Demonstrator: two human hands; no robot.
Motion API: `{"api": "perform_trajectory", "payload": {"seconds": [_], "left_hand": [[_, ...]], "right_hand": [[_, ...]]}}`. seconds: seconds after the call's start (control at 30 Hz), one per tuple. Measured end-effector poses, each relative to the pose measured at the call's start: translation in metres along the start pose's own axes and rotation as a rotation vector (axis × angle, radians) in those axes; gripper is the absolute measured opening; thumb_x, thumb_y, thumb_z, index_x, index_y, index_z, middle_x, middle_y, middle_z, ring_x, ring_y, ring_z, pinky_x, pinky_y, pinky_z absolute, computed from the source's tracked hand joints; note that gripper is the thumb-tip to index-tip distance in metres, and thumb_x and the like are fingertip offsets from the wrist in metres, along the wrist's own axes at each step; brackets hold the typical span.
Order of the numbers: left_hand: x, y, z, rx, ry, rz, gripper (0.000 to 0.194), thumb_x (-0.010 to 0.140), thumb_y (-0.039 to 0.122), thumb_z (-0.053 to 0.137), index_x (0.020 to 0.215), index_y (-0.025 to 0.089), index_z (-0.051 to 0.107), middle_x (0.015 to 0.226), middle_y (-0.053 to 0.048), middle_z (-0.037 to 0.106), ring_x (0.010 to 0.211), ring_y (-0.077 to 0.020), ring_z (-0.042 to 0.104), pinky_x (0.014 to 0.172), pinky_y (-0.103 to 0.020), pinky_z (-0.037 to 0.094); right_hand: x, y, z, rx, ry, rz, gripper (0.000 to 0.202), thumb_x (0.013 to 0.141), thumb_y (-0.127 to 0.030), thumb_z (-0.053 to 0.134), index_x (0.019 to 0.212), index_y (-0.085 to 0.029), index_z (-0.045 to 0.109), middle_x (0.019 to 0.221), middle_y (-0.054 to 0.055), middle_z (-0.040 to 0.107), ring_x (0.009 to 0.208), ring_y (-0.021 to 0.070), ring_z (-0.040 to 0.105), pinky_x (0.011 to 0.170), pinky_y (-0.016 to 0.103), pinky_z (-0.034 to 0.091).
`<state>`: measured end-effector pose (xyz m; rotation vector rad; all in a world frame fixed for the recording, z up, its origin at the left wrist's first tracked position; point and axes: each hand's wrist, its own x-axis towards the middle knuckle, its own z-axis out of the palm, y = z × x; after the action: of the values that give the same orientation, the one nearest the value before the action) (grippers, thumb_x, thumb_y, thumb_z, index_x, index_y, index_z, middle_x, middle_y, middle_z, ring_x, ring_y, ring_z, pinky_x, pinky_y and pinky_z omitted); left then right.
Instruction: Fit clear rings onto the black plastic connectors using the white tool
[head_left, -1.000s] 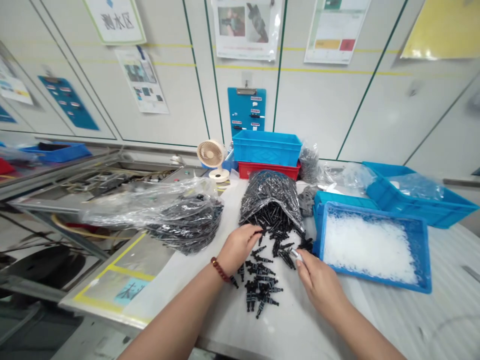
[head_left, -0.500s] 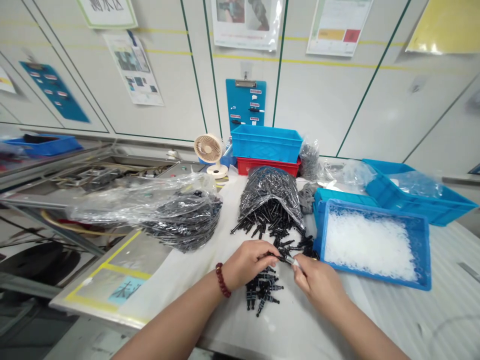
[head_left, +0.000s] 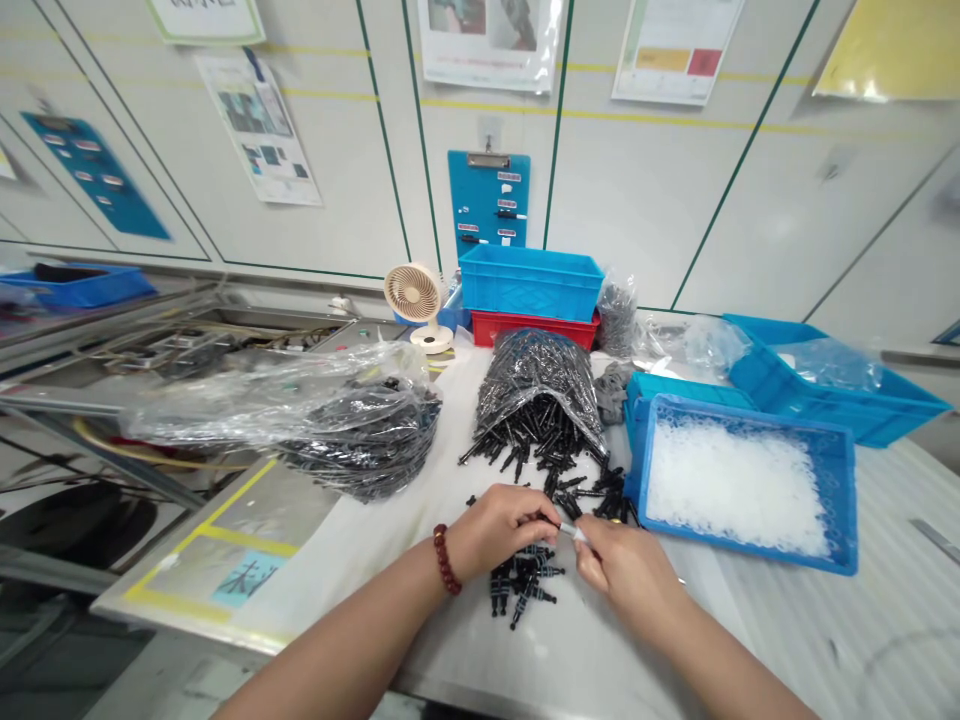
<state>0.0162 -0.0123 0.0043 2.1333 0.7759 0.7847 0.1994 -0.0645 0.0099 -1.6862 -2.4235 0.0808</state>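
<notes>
My left hand (head_left: 501, 528), with a red bead bracelet (head_left: 445, 560) at its wrist, is closed in a pinch on a small black rod-like part, mostly hidden by the fingers. My right hand (head_left: 631, 568) grips a slim white stick-like tool (head_left: 571, 532), whose tip meets the part at my left fingertips. Below the hands lies a small pile of black parts with pale rings (head_left: 517, 585). Just beyond them, loose black parts (head_left: 574, 490) spill from an open clear bag (head_left: 536, 365). A blue bin (head_left: 750, 556) to the right holds many small white translucent rings (head_left: 739, 490).
A second clear bag of dark parts (head_left: 360, 440) lies on the left. Behind stand a cream fan (head_left: 414, 292) and a blue bin (head_left: 531, 282) on a red bin (head_left: 491, 328). More blue bins (head_left: 840, 400) sit at the back right. A thin metal strip (head_left: 934, 540) lies far right.
My right hand has moved slightly left, bringing the white tool closer to my left fingertips. The tool now points more level. The whole view has shifted a little.
</notes>
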Motion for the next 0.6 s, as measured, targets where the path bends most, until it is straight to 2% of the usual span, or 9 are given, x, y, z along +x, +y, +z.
{"api": "perform_trajectory", "payload": {"seconds": [0.13, 0.23, 0.3, 0.4, 0.6], "left_hand": [[-0.0001, -0.0002, 0.001, 0.031, -0.032, 0.028, 0.007, 0.079, 0.021, 0.061, 0.08, 0.017, 0.067, 0.074, -0.001, 0.069, 0.067, -0.0108, 0.063, 0.065, -0.016, 0.047], [-0.0007, -0.0006, -0.0001, -0.042, -0.064, -0.018, 0.011, 0.081, 0.023, 0.059, 0.086, 0.017, 0.066, 0.073, -0.001, 0.07, 0.064, -0.0108, 0.064, 0.062, -0.016, 0.048], [-0.0006, -0.0012, -0.0017, -0.057, -0.053, -0.015, 0.014, 0.083, 0.022, 0.056, 0.091, 0.017, 0.066, 0.072, -0.001, 0.07, 0.066, -0.0114, 0.065, 0.065, -0.017, 0.048], [0.0001, -0.002, -0.0047, 0.013, -0.018, 0.059, 0.016, 0.085, 0.023, 0.054, 0.094, 0.017, 0.066, 0.07, -0.001, 0.07, 0.071, -0.0129, 0.064, 0.072, -0.02, 0.047], [0.0, -0.0001, -0.0079, 0.021, -0.017, 0.053, 0.015, 0.085, 0.022, 0.053, 0.091, 0.017, 0.065, 0.068, 0.0, 0.069, 0.068, -0.0118, 0.063, 0.071, -0.019, 0.047]], "right_hand": [[-0.0002, 0.0004, 0.0019, -0.004, 0.003, 0.059, 0.024, 0.084, -0.03, 0.044, 0.065, -0.02, 0.053, 0.054, -0.001, 0.057, 0.049, 0.0118, 0.051, 0.047, 0.025, 0.016], [-0.0005, 0.0007, 0.0007, 0.016, 0.001, 0.07, 0.028, 0.085, -0.035, 0.043, 0.063, -0.02, 0.053, 0.054, 0.0, 0.057, 0.049, 0.0124, 0.051, 0.048, 0.025, 0.016], [-0.0005, 0.0005, -0.0013, 0.07, 0.003, 0.048, 0.025, 0.086, -0.03, 0.04, 0.066, -0.02, 0.053, 0.057, 0.0, 0.058, 0.052, 0.0129, 0.051, 0.049, 0.024, 0.02], [0.0002, 0.0008, -0.0034, 0.161, -0.008, 0.001, 0.021, 0.084, -0.019, 0.035, 0.073, -0.02, 0.053, 0.065, 0.0, 0.06, 0.059, 0.0134, 0.053, 0.054, 0.023, 0.027], [0.0015, 0.0048, -0.0005, 0.183, -0.043, -0.012, 0.02, 0.084, -0.019, 0.034, 0.074, -0.02, 0.051, 0.066, 0.001, 0.058, 0.059, 0.0142, 0.052, 0.056, 0.023, 0.03]]}}
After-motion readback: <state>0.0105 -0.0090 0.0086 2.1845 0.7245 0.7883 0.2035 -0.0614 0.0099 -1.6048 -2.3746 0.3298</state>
